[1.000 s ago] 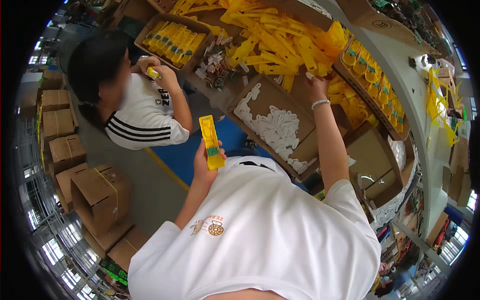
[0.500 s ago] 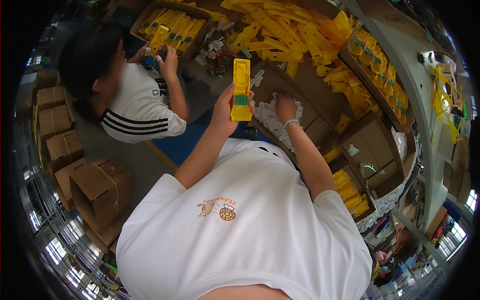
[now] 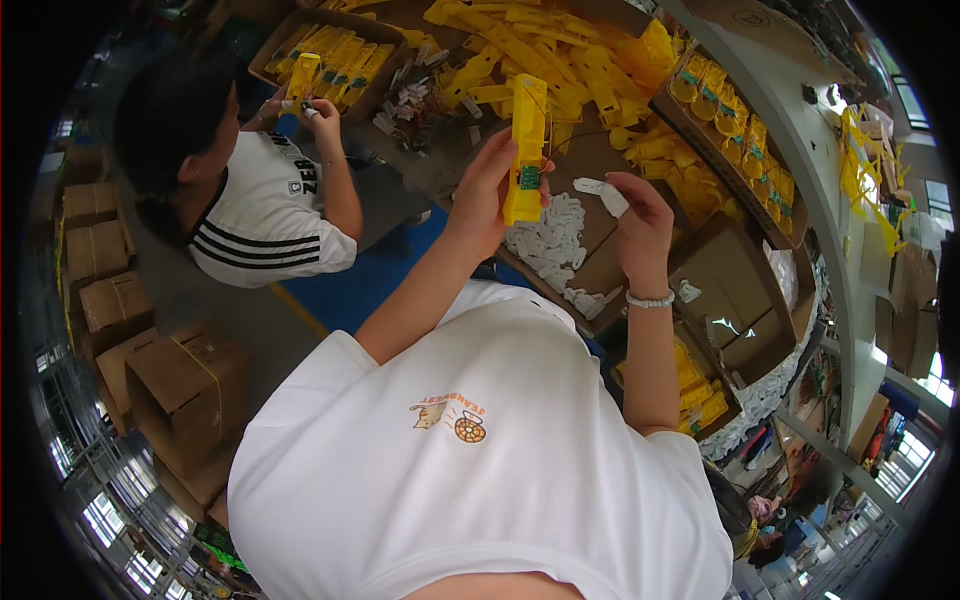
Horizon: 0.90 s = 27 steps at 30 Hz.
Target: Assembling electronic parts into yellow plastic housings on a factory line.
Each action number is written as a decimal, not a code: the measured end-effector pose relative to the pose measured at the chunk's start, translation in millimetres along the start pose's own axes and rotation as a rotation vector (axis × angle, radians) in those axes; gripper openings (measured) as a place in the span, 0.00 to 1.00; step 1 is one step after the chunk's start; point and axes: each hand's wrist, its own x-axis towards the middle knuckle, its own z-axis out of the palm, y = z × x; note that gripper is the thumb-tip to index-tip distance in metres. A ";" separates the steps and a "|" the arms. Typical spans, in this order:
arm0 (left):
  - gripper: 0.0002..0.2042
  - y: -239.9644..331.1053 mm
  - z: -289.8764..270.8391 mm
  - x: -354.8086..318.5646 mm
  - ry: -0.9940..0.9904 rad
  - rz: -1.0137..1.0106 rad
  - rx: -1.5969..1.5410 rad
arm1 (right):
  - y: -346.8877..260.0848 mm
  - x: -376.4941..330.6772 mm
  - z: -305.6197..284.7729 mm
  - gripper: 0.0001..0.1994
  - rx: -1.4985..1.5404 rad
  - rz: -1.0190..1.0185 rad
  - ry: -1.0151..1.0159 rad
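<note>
Now, left hand (image 3: 487, 195): fingers curled round an upright yellow casing (image 3: 526, 150).
Right hand (image 3: 640, 215): fingertips pinching a small white piece (image 3: 612, 199).

Long plastic housing (image 3: 526, 150): bright yellow, with a small green circuit board showing in its lower part. Small flat piece (image 3: 611, 198): white. Heap of like pieces in the open carton (image 3: 548, 245): white on brown cardboard. Pile of housings on the worktop (image 3: 560, 55): same yellow. Wearer's T-shirt (image 3: 480, 470): white, small orange-brown print on the chest. Bracelet (image 3: 650, 299): pale, beaded. Co-worker's shirt (image 3: 265, 215): white with black stripes along the side. Floor patch (image 3: 385, 270): blue, yellow line at its edge
</note>
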 end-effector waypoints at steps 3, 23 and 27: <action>0.17 -4.8 38.5 -9.7 -0.020 0.032 0.095 | -34.9 -23.3 -12.6 0.09 0.294 -0.011 0.003; 0.20 -139.7 206.5 -113.1 -0.339 0.184 0.430 | -125.1 -192.9 -120.2 0.17 0.233 -0.252 0.148; 0.19 -177.5 213.5 -125.5 -0.383 0.329 0.484 | -112.1 -217.1 -138.3 0.18 0.456 -0.248 0.207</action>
